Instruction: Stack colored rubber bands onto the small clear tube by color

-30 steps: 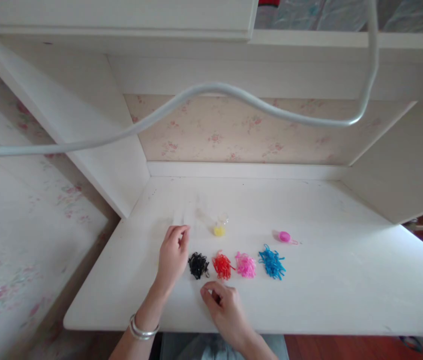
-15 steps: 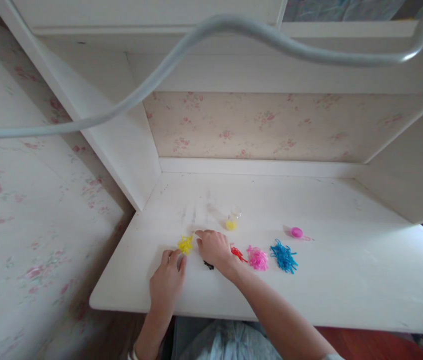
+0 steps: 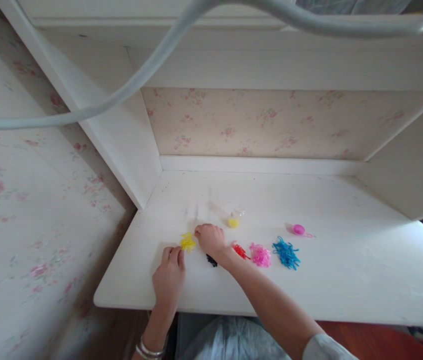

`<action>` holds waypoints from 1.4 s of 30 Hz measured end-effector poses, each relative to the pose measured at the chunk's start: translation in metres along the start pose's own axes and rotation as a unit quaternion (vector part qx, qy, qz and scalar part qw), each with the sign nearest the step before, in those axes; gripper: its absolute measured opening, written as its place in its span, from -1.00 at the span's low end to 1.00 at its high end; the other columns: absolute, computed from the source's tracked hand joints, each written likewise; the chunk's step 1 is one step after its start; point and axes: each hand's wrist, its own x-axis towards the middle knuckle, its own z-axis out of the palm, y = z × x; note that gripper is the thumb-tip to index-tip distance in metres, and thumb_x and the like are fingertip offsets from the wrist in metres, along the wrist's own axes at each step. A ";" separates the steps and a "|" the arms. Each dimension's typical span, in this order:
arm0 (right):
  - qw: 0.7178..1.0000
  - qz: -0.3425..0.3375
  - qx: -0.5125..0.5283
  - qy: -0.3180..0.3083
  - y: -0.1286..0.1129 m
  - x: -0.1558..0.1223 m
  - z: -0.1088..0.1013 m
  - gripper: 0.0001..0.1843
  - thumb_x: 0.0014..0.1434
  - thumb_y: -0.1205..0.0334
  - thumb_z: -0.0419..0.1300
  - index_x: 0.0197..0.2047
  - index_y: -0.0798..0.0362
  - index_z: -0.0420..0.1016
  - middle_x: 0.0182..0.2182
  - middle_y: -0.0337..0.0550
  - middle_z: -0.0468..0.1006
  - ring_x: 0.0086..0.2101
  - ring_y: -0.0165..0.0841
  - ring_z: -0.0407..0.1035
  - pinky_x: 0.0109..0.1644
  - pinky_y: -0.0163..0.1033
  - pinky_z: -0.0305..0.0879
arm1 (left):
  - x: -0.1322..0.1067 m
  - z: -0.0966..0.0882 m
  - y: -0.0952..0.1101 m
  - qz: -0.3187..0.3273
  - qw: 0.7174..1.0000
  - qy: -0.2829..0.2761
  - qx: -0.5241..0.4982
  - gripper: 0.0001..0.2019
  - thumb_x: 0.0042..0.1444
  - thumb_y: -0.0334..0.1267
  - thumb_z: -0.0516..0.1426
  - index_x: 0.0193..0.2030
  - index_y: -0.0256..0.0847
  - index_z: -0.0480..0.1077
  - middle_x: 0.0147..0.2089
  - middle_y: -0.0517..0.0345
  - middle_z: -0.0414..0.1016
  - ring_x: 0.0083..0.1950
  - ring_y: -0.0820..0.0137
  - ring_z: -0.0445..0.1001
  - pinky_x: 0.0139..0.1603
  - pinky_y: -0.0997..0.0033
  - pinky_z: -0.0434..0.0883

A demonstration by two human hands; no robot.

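A small pile of yellow strips, which look like rubber bands (image 3: 187, 242), lies on the white desk. My left hand (image 3: 168, 276) rests at the pile's near edge, thumb and fingers drawn together at the yellow bands. Just right of the pile is my right hand (image 3: 211, 240), its fingers curled and pinched; what they hold, if anything, is hidden. Partly under that hand's wrist lies a black pile (image 3: 212, 260). Further right come a red pile (image 3: 239, 251), a pink pile (image 3: 260, 255) and a larger blue pile (image 3: 286, 253).
Behind my right hand stand a small yellow item (image 3: 233, 223) and a clear piece (image 3: 239, 212). A pink oval object (image 3: 299, 229) sits behind the blue pile. A thick pale cable (image 3: 136, 80) crosses the upper view. White panels enclose the desk's (image 3: 339, 250) back and sides.
My right hand's fingers have curled in more. The left hand's thumb and fingers have come closer together at the yellow pile. The whole view has shifted slightly.
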 end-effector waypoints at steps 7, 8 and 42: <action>0.990 0.013 0.104 0.097 0.019 -0.026 -0.014 -0.72 0.25 0.22 -0.01 -0.16 -0.08 0.54 -0.22 -0.23 0.58 -0.27 -0.39 0.42 -0.24 -0.36 0.18 | -0.001 0.004 -0.003 -0.016 0.998 0.018 -0.052 -0.75 0.27 -0.20 -0.05 -0.10 -0.18 0.42 -0.11 0.11 0.46 -0.38 0.49 0.43 -0.52 0.53 0.20; 0.982 0.010 0.145 0.122 0.022 -0.031 -0.017 -0.73 0.23 0.21 0.01 -0.19 -0.07 0.55 -0.28 -0.23 0.58 -0.32 -0.41 0.41 -0.26 -0.37 0.18 | -0.001 0.005 -0.004 -0.018 0.998 0.020 -0.060 -0.75 0.27 -0.20 -0.05 -0.11 -0.18 0.42 -0.11 0.11 0.46 -0.37 0.49 0.43 -0.52 0.53 0.20; 0.761 0.150 0.534 0.336 0.082 -0.033 -0.061 -0.48 -0.03 -0.11 0.25 -0.14 0.14 0.54 -0.61 -0.40 0.12 -0.62 -0.56 -0.07 -0.62 -0.38 -0.15 | 0.001 0.007 -0.012 -0.009 0.968 0.048 -0.248 -0.70 0.21 -0.04 0.01 -0.18 -0.15 0.47 -0.19 0.13 0.47 -0.49 0.52 0.35 -0.32 0.45 0.39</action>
